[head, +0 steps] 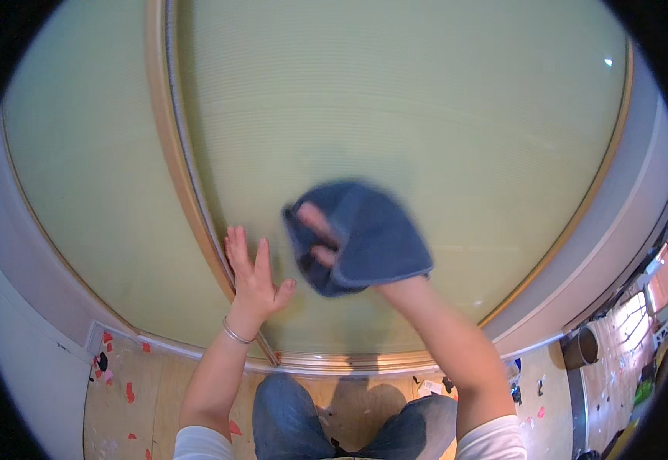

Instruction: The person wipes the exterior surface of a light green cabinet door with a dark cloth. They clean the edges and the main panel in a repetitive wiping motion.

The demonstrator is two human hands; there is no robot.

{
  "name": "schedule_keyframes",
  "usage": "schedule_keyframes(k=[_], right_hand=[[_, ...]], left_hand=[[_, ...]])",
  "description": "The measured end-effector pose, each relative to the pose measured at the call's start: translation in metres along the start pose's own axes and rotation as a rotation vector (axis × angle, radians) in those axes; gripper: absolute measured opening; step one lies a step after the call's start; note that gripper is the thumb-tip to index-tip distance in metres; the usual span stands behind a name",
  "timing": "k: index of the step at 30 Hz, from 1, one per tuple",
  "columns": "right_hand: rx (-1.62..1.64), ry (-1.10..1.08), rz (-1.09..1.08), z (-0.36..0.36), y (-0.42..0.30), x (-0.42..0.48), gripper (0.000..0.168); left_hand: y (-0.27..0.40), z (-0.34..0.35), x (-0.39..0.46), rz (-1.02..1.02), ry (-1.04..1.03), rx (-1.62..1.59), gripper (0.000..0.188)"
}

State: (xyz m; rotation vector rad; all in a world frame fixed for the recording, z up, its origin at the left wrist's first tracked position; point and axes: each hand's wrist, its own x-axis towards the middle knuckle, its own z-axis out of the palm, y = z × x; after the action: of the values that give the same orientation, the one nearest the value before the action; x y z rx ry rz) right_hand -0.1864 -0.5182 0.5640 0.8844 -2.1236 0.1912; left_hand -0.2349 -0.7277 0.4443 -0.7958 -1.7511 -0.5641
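A dark blue cloth (pixel 383 236) with a lighter hem is draped over my right hand (pixel 323 233), blurred by motion. Two fingertips show through a fold; the rest of that hand is hidden beneath the fabric. The cloth lies against, or very close to, a pale green ribbed sliding door panel (pixel 426 126). To its left, my left hand (pixel 253 279) rests with spread fingers by the edge of the gold-coloured door frame (pixel 187 190), holding nothing. A silver bangle (pixel 236 332) circles the left wrist.
A second green panel (pixel 92 190) stands left of the frame. Along the bottom runs a metal track (pixel 357 361). Red scraps (pixel 130 393) and dark bits litter the wooden floor (pixel 167 397). A brown bin (pixel 581 348) stands far right. My knees (pixel 285 408) are close below the door.
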Motion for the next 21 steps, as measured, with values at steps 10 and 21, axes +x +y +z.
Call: schedule_keyframes(k=[10,21], right_hand=[[-0.038,-0.038,0.492,0.043,0.004,-0.103,0.061],[-0.229,0.273,0.441,-0.045,0.065,-0.096,0.071]], left_hand=[[0.025,0.005,0.007,-0.176,-0.094,0.083,0.070],[0.106,0.064,0.019,0.223,-0.147,-0.155,0.072]])
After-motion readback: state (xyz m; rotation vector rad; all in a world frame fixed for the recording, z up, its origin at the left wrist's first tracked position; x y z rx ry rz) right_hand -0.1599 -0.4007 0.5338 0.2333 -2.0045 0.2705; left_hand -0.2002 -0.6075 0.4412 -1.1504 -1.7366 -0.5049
